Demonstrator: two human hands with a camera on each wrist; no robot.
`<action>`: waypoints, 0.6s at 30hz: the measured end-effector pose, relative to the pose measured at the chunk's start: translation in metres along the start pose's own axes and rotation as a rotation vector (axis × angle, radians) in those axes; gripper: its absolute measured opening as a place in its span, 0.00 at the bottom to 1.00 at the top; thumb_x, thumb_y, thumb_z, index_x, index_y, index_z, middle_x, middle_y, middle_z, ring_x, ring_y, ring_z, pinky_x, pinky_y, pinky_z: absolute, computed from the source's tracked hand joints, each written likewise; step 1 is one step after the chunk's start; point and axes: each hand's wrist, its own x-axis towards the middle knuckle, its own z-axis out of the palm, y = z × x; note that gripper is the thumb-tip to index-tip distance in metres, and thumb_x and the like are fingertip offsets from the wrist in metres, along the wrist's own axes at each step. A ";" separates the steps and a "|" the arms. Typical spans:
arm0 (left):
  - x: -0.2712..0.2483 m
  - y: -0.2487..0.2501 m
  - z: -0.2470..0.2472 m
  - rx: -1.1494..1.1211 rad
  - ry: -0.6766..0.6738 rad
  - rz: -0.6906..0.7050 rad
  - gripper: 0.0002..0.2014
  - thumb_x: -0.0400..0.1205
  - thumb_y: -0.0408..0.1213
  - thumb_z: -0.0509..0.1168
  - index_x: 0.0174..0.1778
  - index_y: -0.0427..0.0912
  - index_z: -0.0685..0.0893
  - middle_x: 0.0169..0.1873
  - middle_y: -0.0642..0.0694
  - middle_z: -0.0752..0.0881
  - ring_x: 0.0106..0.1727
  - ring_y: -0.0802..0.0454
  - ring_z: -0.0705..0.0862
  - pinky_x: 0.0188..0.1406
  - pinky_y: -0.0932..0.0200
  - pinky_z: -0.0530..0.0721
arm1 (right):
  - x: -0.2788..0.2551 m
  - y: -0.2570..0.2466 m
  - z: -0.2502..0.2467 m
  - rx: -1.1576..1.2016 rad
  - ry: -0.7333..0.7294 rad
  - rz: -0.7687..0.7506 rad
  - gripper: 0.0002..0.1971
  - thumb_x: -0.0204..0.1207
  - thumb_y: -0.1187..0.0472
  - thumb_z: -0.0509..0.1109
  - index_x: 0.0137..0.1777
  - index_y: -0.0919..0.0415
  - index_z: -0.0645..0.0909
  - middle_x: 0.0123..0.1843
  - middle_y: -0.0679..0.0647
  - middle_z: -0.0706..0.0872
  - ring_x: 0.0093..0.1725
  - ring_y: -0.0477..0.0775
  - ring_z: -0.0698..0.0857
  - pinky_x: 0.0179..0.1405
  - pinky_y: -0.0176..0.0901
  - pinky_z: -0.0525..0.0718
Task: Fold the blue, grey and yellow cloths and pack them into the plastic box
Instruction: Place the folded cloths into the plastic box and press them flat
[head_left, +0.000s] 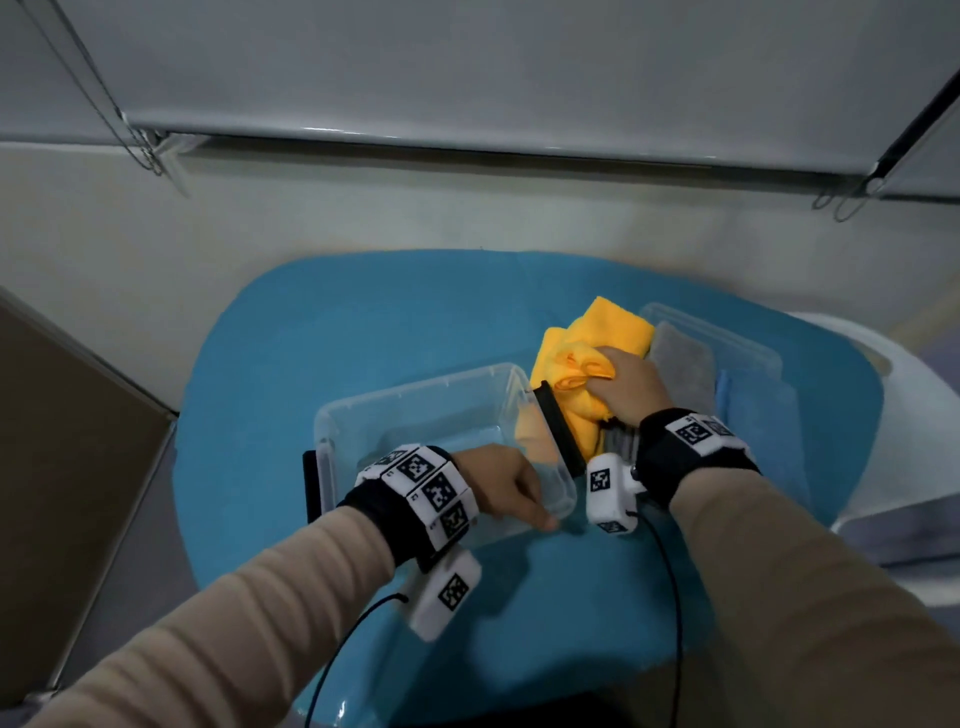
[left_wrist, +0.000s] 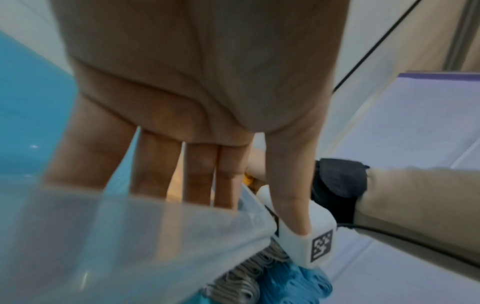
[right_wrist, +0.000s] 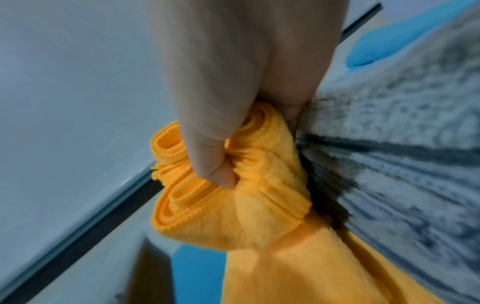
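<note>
- While the blue table (head_left: 322, 332) fills the middle of the head view, a pale wall and the bottom rail of a grey roller blind (head_left: 467, 140) run across the top of the frame, with bead cords hanging at upper left and upper right.
- A clear lid (head_left: 727, 338) lies right of centre, under the grey cloth (head_left: 680, 364) and beside the blue cloth (head_left: 763, 415), which lie flat toward the right edge of the table.
- Both forearms wear beige sleeves, black wrist straps and white marker blocks; thin black cables trail from them toward the bottom of the frame.
- The plastic box (head_left: 415, 395) sits at frame centre, open and transparent, with a black latch (head_left: 558, 431) on its right end standing between the box and the yellow cloth (head_left: 608, 322).
- The left hand (head_left: 506, 488) rests at the near rim of the box; in the left wrist view its fingers (left_wrist: 200, 172) reach straight down inside the wall and the thumb stays outside, so the rim sits loosely between them.
- The right hand (head_left: 626, 387) is just right of the box, clenched around a bunched wad of the yellow cloth; the right wrist view shows the thumb (right_wrist: 210, 156) pressed into the gathered folds.
- The rest of the yellow cloth spreads above and below that fist, partly over the grey cloth, touching the box's right end.
</note>
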 end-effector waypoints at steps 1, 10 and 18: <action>0.001 -0.002 -0.001 -0.050 0.005 -0.014 0.19 0.77 0.49 0.70 0.55 0.38 0.86 0.40 0.47 0.84 0.39 0.51 0.80 0.14 0.77 0.72 | 0.001 0.001 -0.004 0.069 0.000 0.007 0.16 0.75 0.65 0.68 0.62 0.59 0.82 0.59 0.62 0.86 0.60 0.63 0.82 0.51 0.43 0.74; 0.012 -0.006 -0.021 -0.563 0.217 -0.029 0.21 0.83 0.53 0.59 0.34 0.38 0.79 0.25 0.46 0.82 0.22 0.50 0.83 0.21 0.60 0.83 | -0.005 -0.025 -0.034 0.353 0.140 0.003 0.05 0.68 0.58 0.67 0.34 0.49 0.75 0.35 0.45 0.80 0.40 0.52 0.79 0.36 0.37 0.74; 0.006 -0.006 -0.065 -1.361 0.465 0.025 0.34 0.82 0.65 0.41 0.65 0.40 0.75 0.49 0.41 0.85 0.45 0.47 0.86 0.42 0.51 0.87 | -0.019 -0.071 -0.042 0.538 -0.086 -0.261 0.19 0.69 0.68 0.75 0.56 0.48 0.82 0.51 0.49 0.86 0.47 0.35 0.84 0.48 0.29 0.79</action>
